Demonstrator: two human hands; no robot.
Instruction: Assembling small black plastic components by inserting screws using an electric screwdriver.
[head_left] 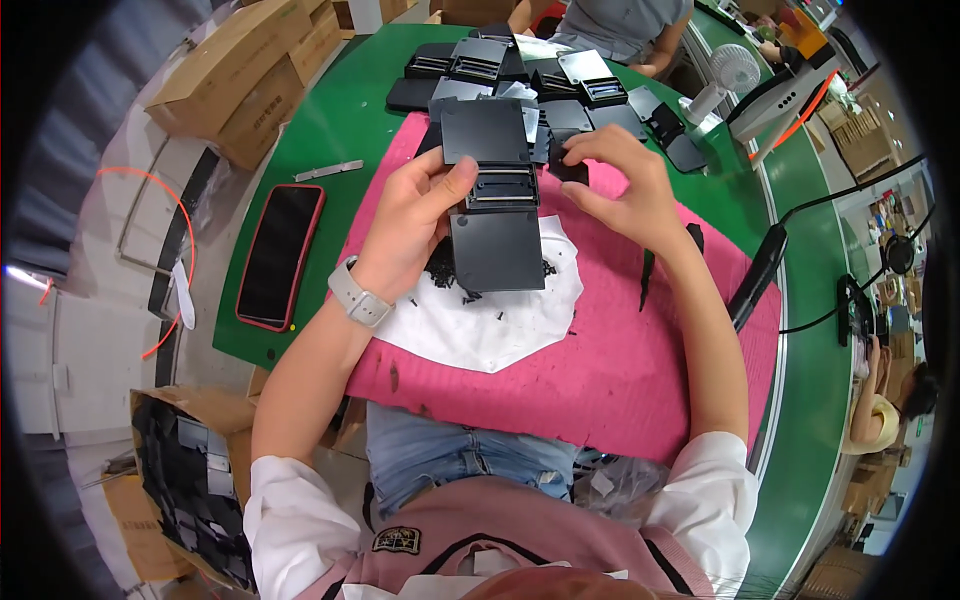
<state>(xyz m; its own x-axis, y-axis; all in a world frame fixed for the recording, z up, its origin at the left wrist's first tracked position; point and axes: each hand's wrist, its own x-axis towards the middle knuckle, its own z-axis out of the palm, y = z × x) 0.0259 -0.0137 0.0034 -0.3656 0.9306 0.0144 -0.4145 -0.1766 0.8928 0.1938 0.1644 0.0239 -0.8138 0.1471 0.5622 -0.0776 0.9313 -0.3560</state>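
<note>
My left hand is closed on a black hinged device, its thumb on the slotted middle section between two flat black panels. The device is held above a white cloth. Small black screws lie scattered on the cloth, partly hidden under the device. To the right of the device, my right hand is closed, with thumb and fingers around a small dark flat piece. Just beyond both hands, several similar black and silver devices are heaped.
A pink mat covers the near part of the green table. At left lie a phone and a thin silver tool. A black corded tool stands at right. Another person sits opposite, near a white fan.
</note>
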